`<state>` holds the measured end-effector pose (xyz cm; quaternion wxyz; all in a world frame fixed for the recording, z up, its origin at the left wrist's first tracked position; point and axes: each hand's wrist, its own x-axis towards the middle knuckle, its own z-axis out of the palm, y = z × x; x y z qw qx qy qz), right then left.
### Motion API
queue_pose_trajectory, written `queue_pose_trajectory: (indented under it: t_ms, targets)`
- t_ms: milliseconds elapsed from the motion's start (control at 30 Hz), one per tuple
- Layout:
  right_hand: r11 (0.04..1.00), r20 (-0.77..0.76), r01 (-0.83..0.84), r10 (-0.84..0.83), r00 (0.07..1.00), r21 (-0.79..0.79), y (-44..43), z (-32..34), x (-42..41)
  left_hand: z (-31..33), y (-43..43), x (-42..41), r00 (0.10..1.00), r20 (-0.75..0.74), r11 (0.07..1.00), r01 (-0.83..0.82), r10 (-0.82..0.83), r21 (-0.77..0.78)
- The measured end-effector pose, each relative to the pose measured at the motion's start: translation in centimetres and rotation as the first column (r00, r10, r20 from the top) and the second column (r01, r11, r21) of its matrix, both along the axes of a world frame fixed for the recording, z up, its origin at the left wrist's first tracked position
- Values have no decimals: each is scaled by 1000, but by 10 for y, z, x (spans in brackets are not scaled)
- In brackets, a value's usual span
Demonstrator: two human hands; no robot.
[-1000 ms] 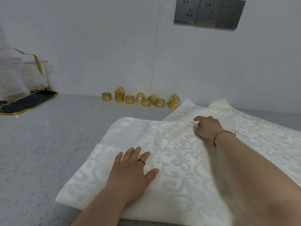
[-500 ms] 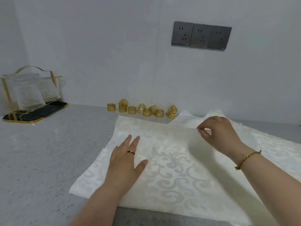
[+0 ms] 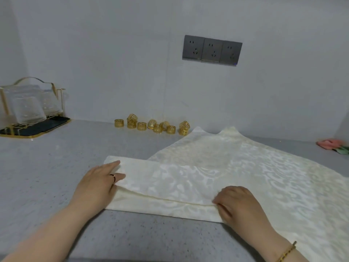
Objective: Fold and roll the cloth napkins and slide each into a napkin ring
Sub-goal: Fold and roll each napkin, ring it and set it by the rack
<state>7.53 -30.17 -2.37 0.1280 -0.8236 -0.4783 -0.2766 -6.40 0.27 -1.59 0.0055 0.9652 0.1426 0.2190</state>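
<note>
Head view: we see the left hand [image 3: 98,186] lying flat, fingers straight, pressing the left end of a cream damask cloth napkin [image 3: 170,182] that is folded into a long band on the grey speckled stone counter [image 3: 47,167]. A dark finger ring [image 3: 113,176] sits on that hand. The right hand [image 3: 239,203] is at the napkin's right end, fingers curled, pinching the near edge of the upper layer and hiding that corner. A gold bead bracelet [image 3: 287,252] circles its wrist. The two hands are well apart, one at each end of the band.

Under the napkin's right end and stretching beyond it lies a spread of matching cream damask cloth [image 3: 255,167]. We see two peaked corners at its far end, but we cannot tell how many cloths it holds.

Beyond the napkin, against the white wall [image 3: 113,53], stands a cluster of gold openwork metal napkin rings [image 3: 151,125]. We count ten, two of them perched on others. Higher on the wall are three dark grey wall sockets [image 3: 211,50] in a row.

Far left of the napkin is one gold wire rack [image 3: 28,110] of clear glasses, too blurred to count. Far right is one pink and green item [image 3: 334,145] that we cannot identify.
</note>
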Motion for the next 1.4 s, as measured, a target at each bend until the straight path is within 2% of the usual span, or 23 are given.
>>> queue_pose_trajectory:
  t_ms: [67,167,300,367,433,533,600,667,733,800,867,900,1000,1133,1267,1400]
  targets:
    - [999,-13,39,-40,999,-19,-4,-8,1,-6,6,-7,998,39,993,46,-51,106]
    - [997,-23,83,-83,996,2,-6,-11,1,-1,3,-19,992,75,979,89,-104,181]
    - [991,-90,122,-116,989,61,-9,-11,-4,1,1,-30,979,151,971,101,-135,217]
    - [984,-113,156,-147,983,84,-11,-11,-5,0,1,-34,981,153,970,86,-123,225]
    - [976,-67,184,-177,982,113,-13,-13,-3,0,2,-38,993,111,973,25,-52,228]
    - [974,16,172,-176,984,151,-14,-16,-3,-10,10,-42,999,12,997,-46,45,59]
    - [975,33,145,-152,988,167,-14,-16,-4,-13,13,-46,998,-22,998,-57,58,14]
    - [979,32,134,-141,990,155,-14,-17,-7,-5,6,-48,995,-73,992,-74,66,-102]
    - [982,18,130,-134,991,136,-13,-17,-10,5,5,-44,985,-146,994,-96,87,-56]
    - [982,-3,127,-128,992,139,-13,-18,-10,20,-3,-36,975,-219,971,-92,43,-219]
    - [982,-21,130,-128,992,140,-13,-19,-10,31,-15,-20,990,-128,926,12,-65,-377]
    - [981,-26,133,-131,991,140,-13,-19,-10,34,-20,-11,991,-77,913,70,-110,-402]
    - [981,-37,135,-131,991,137,-13,-19,-10,30,-34,29,982,-100,927,113,-158,-357]
    - [987,-40,113,-109,993,118,-11,-15,-11,12,-47,73,941,-304,965,68,-147,-254]
    - [987,-44,89,-84,995,130,-12,-16,-8,1,-52,82,880,-458,972,16,-125,-235]
    - [990,-67,102,-96,993,95,-12,-12,-12,-2,-54,80,849,-515,968,-17,-119,-252]
